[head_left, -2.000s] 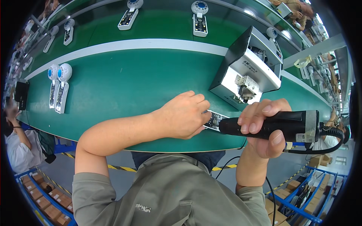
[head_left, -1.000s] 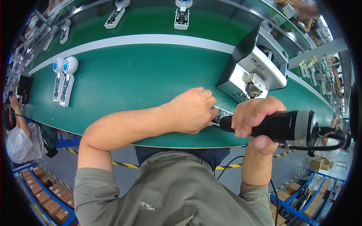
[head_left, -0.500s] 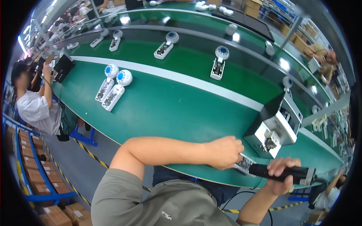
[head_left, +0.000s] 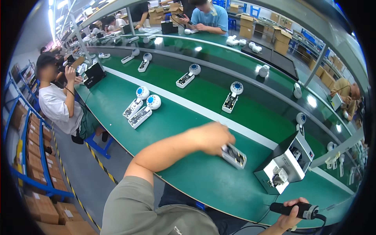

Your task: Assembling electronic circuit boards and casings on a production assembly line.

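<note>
At the tabletop's (head_left: 203, 180) near edge, my left grip (head_left: 211, 138) pinches the handset (head_left: 234, 155); right grip (head_left: 290, 213) wraps the screwdriver (head_left: 294, 210). Set it flat, square.

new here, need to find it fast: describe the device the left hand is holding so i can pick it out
On the green conveyor belt, follow the person's outstretched left hand. The small white handheld unit under its fingers lies alone near the belt's front edge, unlike the pair of units further left.

Left arm extends forward, left hand (head_left: 211, 137) curled, fingers closed in a grip. Right hand (head_left: 290, 217) low, fist closed, near the body.
</note>
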The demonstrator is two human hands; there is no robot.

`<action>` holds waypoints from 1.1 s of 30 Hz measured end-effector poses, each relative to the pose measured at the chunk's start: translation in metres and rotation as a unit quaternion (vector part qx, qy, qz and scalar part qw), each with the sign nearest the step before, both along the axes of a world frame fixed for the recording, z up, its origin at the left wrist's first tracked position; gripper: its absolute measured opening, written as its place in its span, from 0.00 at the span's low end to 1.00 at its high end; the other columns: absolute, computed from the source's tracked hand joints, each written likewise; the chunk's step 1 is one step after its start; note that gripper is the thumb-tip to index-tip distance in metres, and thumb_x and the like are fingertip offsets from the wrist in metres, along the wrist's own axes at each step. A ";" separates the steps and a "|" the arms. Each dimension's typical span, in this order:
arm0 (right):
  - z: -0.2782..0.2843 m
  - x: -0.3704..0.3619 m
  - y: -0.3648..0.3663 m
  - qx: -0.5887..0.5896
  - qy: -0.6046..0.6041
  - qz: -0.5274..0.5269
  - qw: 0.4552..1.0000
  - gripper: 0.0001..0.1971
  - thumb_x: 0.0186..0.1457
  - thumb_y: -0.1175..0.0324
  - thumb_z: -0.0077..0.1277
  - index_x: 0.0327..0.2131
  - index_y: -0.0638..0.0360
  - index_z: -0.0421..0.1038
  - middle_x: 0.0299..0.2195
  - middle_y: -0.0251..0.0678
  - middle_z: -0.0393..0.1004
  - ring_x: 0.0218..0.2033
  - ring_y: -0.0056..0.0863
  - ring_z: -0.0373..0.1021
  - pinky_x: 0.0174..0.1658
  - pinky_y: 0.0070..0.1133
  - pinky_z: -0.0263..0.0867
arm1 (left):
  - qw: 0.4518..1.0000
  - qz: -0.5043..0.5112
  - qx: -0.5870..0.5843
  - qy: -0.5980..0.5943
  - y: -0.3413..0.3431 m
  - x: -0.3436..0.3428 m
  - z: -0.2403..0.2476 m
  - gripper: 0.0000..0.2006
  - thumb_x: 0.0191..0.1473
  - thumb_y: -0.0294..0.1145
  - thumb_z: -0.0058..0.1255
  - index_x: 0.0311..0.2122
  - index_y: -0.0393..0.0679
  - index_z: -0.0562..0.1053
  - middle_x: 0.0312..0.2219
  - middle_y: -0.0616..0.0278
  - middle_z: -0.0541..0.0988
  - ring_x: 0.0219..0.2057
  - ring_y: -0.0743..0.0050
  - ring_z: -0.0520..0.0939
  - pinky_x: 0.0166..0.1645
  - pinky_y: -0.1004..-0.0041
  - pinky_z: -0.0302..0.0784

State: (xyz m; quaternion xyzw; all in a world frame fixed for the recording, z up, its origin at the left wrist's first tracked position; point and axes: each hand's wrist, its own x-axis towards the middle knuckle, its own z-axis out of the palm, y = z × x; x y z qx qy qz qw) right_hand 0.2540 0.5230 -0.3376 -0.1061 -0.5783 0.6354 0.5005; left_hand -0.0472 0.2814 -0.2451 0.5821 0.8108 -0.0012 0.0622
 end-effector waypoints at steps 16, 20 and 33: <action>-0.002 -0.012 0.023 0.007 0.028 0.046 0.999 0.18 0.50 0.61 0.55 0.40 0.61 0.63 0.17 0.31 0.65 0.15 0.21 0.62 0.20 0.15 0.60 | 0.889 0.344 -0.022 0.301 -0.022 -0.198 -0.055 0.18 0.48 0.31 0.50 0.47 0.51 0.72 0.42 0.62 0.75 0.45 0.64 0.72 0.55 0.61 0.58; -0.004 -0.012 0.023 0.001 0.050 0.065 0.997 0.17 0.51 0.63 0.55 0.40 0.62 0.65 0.18 0.33 0.67 0.15 0.22 0.63 0.21 0.16 0.62 | 0.936 0.090 0.120 0.318 0.011 -0.183 -0.057 0.20 0.50 0.31 0.48 0.51 0.51 0.67 0.47 0.61 0.70 0.47 0.63 0.71 0.56 0.61 0.58; 0.014 -0.015 0.014 0.015 0.104 0.118 0.987 0.12 0.53 0.69 0.53 0.40 0.64 0.71 0.19 0.38 0.72 0.16 0.25 0.66 0.23 0.18 0.68 | 0.968 0.001 0.098 0.229 0.041 -0.101 -0.032 0.10 0.49 0.31 0.46 0.38 0.43 0.71 0.35 0.57 0.77 0.39 0.61 0.77 0.59 0.55 0.58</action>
